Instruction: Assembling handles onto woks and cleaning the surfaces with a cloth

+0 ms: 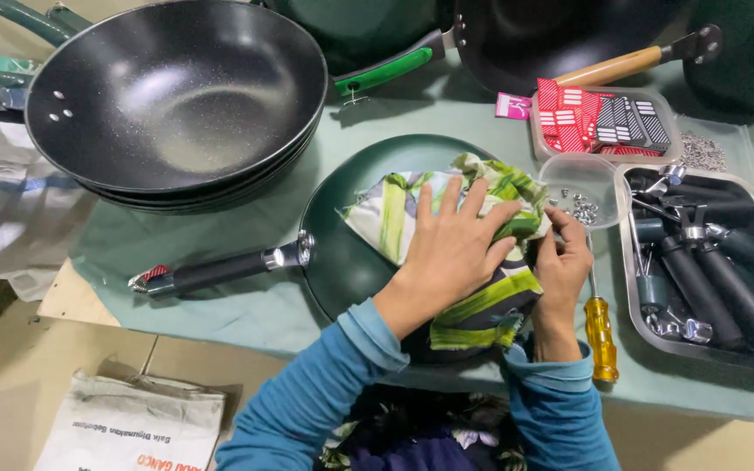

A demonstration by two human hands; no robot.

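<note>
Your hands press a patterned cloth onto a dark green pan on the surface.

Your left hand (454,249) lies flat on the green-and-white cloth (473,253), fingers spread apart; your right hand (562,270) grips the cloth's right edge, fingers curled together on it. The pan (342,253) lies in the middle, its black handle (220,272) pointing left. A yellow-handled screwdriver (601,336) lies just right of your right hand, beside a tray of black handles (717,279). Stacked pans (176,96) sit far left.
</note>
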